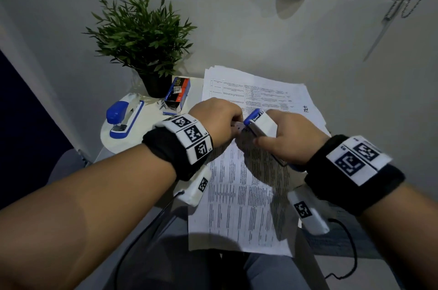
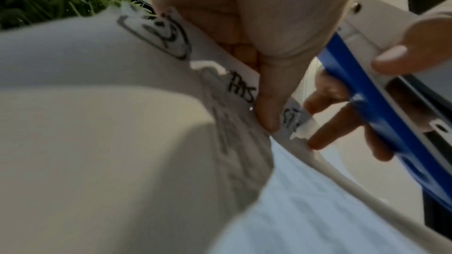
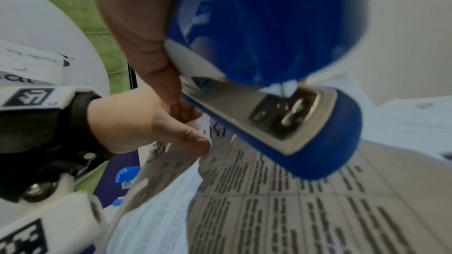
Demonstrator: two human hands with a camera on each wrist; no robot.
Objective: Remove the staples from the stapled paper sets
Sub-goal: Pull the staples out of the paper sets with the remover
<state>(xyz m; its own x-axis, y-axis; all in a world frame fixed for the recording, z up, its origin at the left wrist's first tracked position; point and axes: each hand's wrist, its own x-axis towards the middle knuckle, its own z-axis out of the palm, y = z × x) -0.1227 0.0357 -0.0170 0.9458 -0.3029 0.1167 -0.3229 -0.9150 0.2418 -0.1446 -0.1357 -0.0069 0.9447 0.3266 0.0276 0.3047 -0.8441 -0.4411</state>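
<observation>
A stapled paper set (image 1: 239, 195) printed with a table hangs over my lap. My left hand (image 1: 219, 121) pinches its upper left corner (image 2: 247, 84) between thumb and fingers. My right hand (image 1: 288, 139) grips a blue and white stapler (image 1: 260, 124), whose rear end points at that corner. In the right wrist view the stapler (image 3: 281, 84) fills the upper middle, its metal base plate over the printed page (image 3: 318, 210). The staple itself is hidden behind the fingers.
A second blue and white stapler (image 1: 124, 119) lies on the small round table (image 1: 123, 145) at left. Beside it are a box of staples (image 1: 177, 93) and a potted plant (image 1: 142, 36). More sheets (image 1: 272, 90) are spread behind my hands. White walls close in at the back and right.
</observation>
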